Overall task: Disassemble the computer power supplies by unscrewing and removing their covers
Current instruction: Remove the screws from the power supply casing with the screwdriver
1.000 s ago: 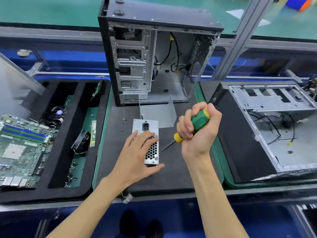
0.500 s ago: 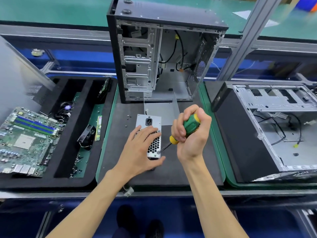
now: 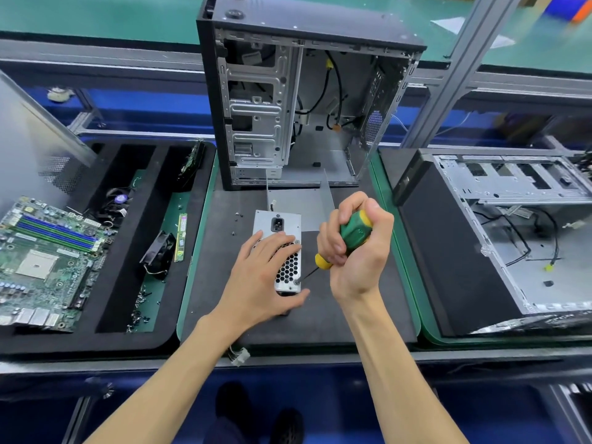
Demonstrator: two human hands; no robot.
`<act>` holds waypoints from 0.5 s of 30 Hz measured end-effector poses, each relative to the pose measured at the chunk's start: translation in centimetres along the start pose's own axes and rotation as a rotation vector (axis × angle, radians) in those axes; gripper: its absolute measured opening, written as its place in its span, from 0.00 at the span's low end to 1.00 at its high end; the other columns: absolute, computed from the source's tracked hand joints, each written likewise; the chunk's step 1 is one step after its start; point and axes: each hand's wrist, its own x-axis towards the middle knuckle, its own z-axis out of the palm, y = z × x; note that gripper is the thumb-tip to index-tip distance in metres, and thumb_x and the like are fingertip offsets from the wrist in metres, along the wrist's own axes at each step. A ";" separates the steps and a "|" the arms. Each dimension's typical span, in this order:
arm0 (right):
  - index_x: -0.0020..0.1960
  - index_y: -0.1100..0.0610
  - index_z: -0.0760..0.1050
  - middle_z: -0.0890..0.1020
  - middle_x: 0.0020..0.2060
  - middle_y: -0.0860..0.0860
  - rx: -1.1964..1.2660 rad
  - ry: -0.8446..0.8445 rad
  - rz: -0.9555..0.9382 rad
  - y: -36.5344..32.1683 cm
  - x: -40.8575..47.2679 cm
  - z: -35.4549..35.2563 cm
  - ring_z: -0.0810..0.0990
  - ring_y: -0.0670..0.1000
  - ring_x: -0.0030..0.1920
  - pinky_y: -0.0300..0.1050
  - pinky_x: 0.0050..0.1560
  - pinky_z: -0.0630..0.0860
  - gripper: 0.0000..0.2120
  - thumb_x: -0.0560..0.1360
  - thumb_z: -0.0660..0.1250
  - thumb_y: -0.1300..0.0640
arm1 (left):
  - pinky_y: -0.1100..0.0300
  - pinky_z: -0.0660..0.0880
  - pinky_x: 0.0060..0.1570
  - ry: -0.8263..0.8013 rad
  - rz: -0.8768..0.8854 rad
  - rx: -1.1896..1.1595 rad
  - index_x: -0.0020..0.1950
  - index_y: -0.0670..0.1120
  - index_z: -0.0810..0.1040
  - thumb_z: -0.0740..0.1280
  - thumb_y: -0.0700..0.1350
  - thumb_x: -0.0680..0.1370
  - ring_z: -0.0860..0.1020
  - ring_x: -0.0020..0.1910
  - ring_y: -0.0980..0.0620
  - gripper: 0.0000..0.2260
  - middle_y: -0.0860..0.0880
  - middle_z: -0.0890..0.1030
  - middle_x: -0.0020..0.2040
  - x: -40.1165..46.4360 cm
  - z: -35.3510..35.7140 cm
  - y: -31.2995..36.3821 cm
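Head view: the power supply (image 3: 278, 251) lies on the black foam mat in front of the upright case (image 3: 307, 100). Your left hand (image 3: 259, 277) presses flat on its perforated steel face, fingers spread; your right hand (image 3: 355, 248) fists the green-yellow screwdriver (image 3: 349, 238), tip on the near corner screw. Unscrewing step; next, keep the tip seated and turn.

Green/yellow screwdriver handle (image 3: 354, 233), silver PSU (image 3: 286, 251) w/ black honeycomb grille, green motherboard (image 3: 45, 261), blue RAM slots.

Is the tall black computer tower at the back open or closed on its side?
Open: the tall black computer tower has no side panel, so its silver drive cage and black cables show inside.
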 end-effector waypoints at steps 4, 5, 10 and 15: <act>0.35 0.53 0.69 0.64 0.21 0.48 -0.040 -0.019 -0.005 0.0 -0.1 0.3 0.57 0.47 0.21 0.35 0.26 0.56 0.16 0.78 0.54 0.47 | 0.43 0.61 0.74 -0.008 -0.009 -0.003 0.67 0.45 0.78 0.73 0.61 0.68 0.73 0.69 0.50 0.32 0.50 0.76 0.67 0.0 -0.1 0.0; 0.36 0.53 0.69 0.64 0.21 0.48 -0.054 -0.025 -0.001 0.0 -0.1 0.4 0.57 0.47 0.21 0.35 0.26 0.56 0.15 0.77 0.55 0.46 | 0.43 0.61 0.74 -0.011 -0.010 -0.003 0.67 0.45 0.78 0.73 0.61 0.68 0.73 0.69 0.50 0.32 0.50 0.76 0.67 0.0 -0.1 0.0; 0.46 0.56 0.66 0.72 0.28 0.52 -0.290 -0.040 0.062 -0.4 0.3 1.7 0.67 0.51 0.26 0.41 0.27 0.65 0.17 0.77 0.61 0.42 | 0.43 0.60 0.74 -0.005 -0.011 -0.004 0.65 0.46 0.78 0.73 0.61 0.67 0.73 0.69 0.50 0.31 0.51 0.76 0.67 0.0 0.0 0.0; 0.43 0.60 0.73 0.76 0.34 0.53 -0.417 -0.160 0.080 -1.0 0.7 2.4 0.75 0.50 0.34 0.41 0.36 0.73 0.19 0.83 0.58 0.47 | 0.43 0.61 0.74 0.018 0.009 -0.008 0.64 0.48 0.77 0.74 0.61 0.68 0.72 0.69 0.51 0.30 0.52 0.75 0.67 -0.1 0.3 -0.2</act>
